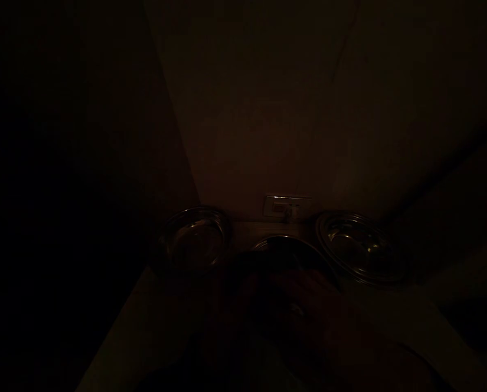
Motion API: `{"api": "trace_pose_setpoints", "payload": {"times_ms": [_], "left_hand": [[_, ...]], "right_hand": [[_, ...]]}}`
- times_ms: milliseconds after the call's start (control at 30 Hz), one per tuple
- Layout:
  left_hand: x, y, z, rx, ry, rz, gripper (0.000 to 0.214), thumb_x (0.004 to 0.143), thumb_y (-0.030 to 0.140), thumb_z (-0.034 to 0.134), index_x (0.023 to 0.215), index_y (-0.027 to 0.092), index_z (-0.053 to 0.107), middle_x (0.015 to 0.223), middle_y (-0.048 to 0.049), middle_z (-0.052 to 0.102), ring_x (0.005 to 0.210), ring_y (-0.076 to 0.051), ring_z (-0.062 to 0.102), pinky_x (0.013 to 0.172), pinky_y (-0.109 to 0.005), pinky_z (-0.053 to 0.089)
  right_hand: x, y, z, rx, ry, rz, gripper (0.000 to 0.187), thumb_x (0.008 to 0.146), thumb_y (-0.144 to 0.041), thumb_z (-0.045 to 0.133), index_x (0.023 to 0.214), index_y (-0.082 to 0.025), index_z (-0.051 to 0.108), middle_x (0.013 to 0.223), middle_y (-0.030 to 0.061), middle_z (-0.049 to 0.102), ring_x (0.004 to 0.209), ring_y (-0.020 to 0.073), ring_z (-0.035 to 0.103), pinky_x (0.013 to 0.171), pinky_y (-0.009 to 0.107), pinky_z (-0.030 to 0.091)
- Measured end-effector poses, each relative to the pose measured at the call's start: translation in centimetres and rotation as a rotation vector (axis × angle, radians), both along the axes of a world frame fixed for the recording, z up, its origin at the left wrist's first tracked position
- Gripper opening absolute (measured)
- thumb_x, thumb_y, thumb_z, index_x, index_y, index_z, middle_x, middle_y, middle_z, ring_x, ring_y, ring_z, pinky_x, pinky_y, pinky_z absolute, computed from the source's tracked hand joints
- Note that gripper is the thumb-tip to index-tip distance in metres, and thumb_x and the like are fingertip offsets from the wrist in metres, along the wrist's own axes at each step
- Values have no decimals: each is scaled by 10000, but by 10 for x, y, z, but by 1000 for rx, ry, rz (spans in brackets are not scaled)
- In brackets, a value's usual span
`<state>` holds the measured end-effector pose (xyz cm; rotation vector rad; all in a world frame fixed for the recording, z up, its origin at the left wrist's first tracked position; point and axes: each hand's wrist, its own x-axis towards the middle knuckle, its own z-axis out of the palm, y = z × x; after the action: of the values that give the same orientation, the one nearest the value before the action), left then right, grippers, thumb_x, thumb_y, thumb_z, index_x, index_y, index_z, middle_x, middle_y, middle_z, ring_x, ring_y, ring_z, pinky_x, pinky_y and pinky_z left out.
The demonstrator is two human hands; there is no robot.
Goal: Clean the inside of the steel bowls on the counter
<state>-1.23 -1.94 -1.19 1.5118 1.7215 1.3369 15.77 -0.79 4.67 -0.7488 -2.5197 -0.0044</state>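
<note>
A right hand (304, 307), ring on one finger, lies at the near edge of a dark round plate (286, 250) on the desk (153, 321); its grip is too dim to tell. Shiny steel dishes (194, 239) flank it.

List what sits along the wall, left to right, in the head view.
Left dish → switch plate → right dish. The middle dish, nearer the camera, overlaps the switch plate, so it is left out. The picture is very dark.
</note>
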Motion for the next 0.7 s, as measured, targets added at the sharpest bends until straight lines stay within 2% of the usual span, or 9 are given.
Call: {"api": "trace_pose_setpoints", "payload": {"times_ms": [67, 100, 200, 267, 300, 367, 467, 567, 700], "left_hand": [[0, -1, 6, -51, -84, 16, 290, 901, 360, 531, 1151, 266, 643, 1094, -67, 730, 900, -217, 710, 677, -330, 608], [1, -1, 10, -83, -134, 6, 289, 883, 365, 551, 1127, 257, 663, 1049, -59, 749, 883, -228, 721, 658, -334, 616], [2, -2, 21, -194, -313, -147, 280, 819, 372, 610, 1050, 258, 719, 1013, -33, 765, 898, -243, 727, 713, -353, 626], [3, -2, 25, -162, -323, -224, 278, 797, 348, 620, 1039, 269, 732, 1047, -25, 758, 939, -238, 719, 760, -351, 619], [3, -1, 25, -127, -296, -244, 282, 794, 334, 620, 1044, 274, 733, 1081, -24, 748, 978, -235, 707, 799, -351, 609], [3, 0, 22, -52, -216, -216, 285, 804, 331, 615, 1059, 278, 729, 1130, -29, 727, 1034, -225, 683, 855, -341, 585], [2, 1, 15, -19, -98, -76, 282, 854, 397, 562, 1032, 255, 728, 1079, -54, 722, 982, -203, 684, 819, -319, 576], [1, 2, 11, -80, -23, 73, 349, 871, 476, 507, 945, 205, 714, 981, -86, 721, 885, -213, 684, 766, -352, 568], [3, 2, 9, -200, 3, 136, 416, 833, 532, 523, 977, 167, 662, 942, -115, 711, 855, -251, 677, 749, -414, 555]], "right_hand": [[8, 5, 7, -57, 131, -3, 289, 895, -224, 545, 1174, -232, 618, 1236, 79, 656, 1136, 244, 596, 887, 415, 534], [12, 8, 10, -88, 194, -58, 312, 905, -230, 539, 1211, -225, 597, 1279, 91, 629, 1178, 241, 574, 925, 412, 520], [21, 14, 12, -364, 276, -200, 528, 912, -317, 559, 1414, -219, 425, 1425, 107, 508, 1255, 248, 524, 956, 403, 518], [23, 16, 9, -619, 223, -167, 629, 913, -372, 560, 1481, -242, 324, 1448, 85, 485, 1249, 246, 532, 940, 399, 533], [23, 18, 7, -709, 194, -134, 618, 921, -369, 546, 1485, -256, 321, 1440, 68, 495, 1240, 243, 540, 945, 401, 531], [25, 21, 5, -764, 197, -100, 524, 930, -340, 521, 1439, -276, 414, 1400, 40, 541, 1215, 243, 562, 962, 412, 519], [33, 29, 8, -601, 321, -221, 407, 927, -310, 504, 1331, -273, 547, 1282, 35, 640, 1140, 260, 618, 942, 432, 532], [45, 38, 14, -336, 339, -348, 391, 929, -284, 497, 1316, -266, 553, 1243, 44, 663, 1139, 272, 615, 973, 459, 504], [53, 42, 14, -135, 206, -290, 419, 935, -232, 489, 1349, -285, 510, 1324, 35, 608, 1172, 257, 591, 1012, 451, 467]]}}
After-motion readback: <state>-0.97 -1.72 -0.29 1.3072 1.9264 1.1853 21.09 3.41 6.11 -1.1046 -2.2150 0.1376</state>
